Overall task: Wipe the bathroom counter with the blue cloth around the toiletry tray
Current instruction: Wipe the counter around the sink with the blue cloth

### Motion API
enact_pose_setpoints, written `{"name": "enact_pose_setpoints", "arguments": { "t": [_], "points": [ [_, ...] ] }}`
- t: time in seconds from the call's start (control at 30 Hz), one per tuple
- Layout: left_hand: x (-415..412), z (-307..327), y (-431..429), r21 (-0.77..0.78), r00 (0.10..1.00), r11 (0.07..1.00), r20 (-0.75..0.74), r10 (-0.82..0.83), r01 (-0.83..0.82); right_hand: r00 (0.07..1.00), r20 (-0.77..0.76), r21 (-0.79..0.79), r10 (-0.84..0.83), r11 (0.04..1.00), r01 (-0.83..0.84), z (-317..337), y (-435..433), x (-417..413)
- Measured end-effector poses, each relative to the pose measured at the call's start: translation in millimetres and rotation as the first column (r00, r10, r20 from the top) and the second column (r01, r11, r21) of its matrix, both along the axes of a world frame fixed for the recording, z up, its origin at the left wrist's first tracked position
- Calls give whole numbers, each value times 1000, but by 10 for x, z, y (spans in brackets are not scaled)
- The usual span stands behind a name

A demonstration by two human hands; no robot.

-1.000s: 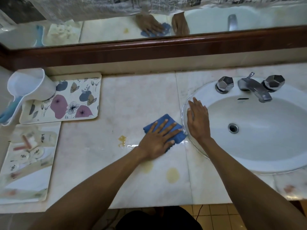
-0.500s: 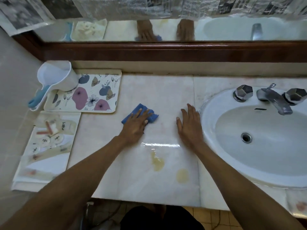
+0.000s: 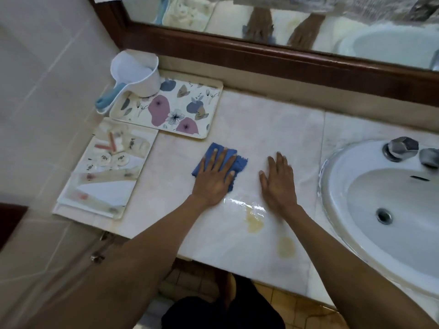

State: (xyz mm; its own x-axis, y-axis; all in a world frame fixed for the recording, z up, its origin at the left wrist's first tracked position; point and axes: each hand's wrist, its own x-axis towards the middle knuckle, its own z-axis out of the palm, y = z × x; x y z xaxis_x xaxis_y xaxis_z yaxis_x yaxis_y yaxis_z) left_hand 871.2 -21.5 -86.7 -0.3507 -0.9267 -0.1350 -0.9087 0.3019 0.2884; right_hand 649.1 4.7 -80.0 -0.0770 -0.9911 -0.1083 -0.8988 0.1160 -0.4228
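Sweeping left | left hand (image 3: 213, 180) flat, pressing blue cloth (image 3: 240, 162), moved from sink (image 3: 331, 186) to near floral tray (image 3: 215, 108) | right hand (image 3: 279, 184) flat on surface (image 3: 261, 119) | yellow stains (image 3: 255, 224) unwiped

Single head view, close above counter (image 3: 273, 129), angled forward-down toward mirror (image 3: 225, 19).

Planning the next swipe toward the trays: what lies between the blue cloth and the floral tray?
Only bare marble counter; the head view shows nothing between the blue cloth, under the left hand, and the floral tray.
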Motion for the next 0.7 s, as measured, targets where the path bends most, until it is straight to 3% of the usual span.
{"name": "enact_pose_setpoints", "arguments": {
  "t": [0.17, 0.27, 0.43, 0.5, 0.6, 0.7],
  "points": [
    [635, 8, 820, -49, 990, 989, 21, -137, 138, 999, -17, -1, -51, 999, 51, -4, -51, 113],
    [1155, 53, 659, -7, 985, 987, 73, -157, 158, 998, -11, -4, -56, 998, 56, 25, -67, 152],
    [944, 24, -116, 67, 962, 961, 62, 266, -270, 997, -39, -47, 64, 997, -66, 75, -131, 234],
    [609, 3, -106, 70, 940, 938, 44, 338, -340, 995, -38, -55, 93, 994, -95, 113, -168, 310],
    [506, 2, 395, -22, 996, 996, 14, 83, -82, 991, 1, -64, 133, 989, -132, 174, -236, 473],
    [1018, -14, 948, -70, 992, 990, 14, -125, 126, 984, 25, -66, 178, 982, -176, 197, -294, 665]
  ]
}}
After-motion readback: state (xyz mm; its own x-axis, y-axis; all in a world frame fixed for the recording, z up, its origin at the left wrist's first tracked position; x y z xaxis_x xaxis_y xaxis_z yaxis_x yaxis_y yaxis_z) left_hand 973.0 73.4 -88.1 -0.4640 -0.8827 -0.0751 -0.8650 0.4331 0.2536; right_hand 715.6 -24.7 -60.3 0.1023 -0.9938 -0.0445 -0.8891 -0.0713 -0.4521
